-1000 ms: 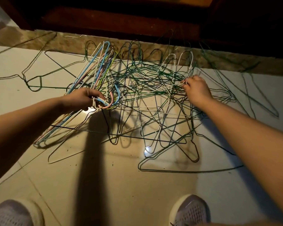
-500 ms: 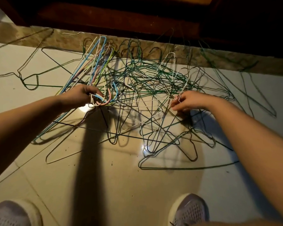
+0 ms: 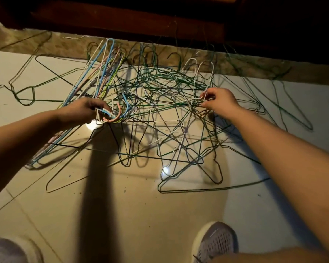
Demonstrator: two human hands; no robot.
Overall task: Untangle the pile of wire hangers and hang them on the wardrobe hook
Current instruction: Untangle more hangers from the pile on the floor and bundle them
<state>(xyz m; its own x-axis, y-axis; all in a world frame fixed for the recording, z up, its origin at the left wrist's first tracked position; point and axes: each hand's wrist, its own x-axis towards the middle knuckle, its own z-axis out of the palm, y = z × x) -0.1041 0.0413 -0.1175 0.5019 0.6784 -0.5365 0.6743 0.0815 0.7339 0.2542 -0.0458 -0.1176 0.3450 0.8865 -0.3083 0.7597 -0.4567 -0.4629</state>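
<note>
- While the left hand (image 3: 82,111) keeps its curled grip on the hooks of the pastel hanger bundle (image 3: 105,73), the right hand (image 3: 219,100) has swung back rightward, now pinching a white wire hanger (image 3: 190,100).
- That hanger still threads through the tangled pile (image 3: 160,118) on the floor (image 3: 141,215); freeing it looks unfinished, and nothing is hung yet.

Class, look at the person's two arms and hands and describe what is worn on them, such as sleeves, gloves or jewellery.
The left hand and right hand wear no gloves, and no ring, watch or bracelet shows. No sleeve comes into view on either side up to the frame's edges.
</note>
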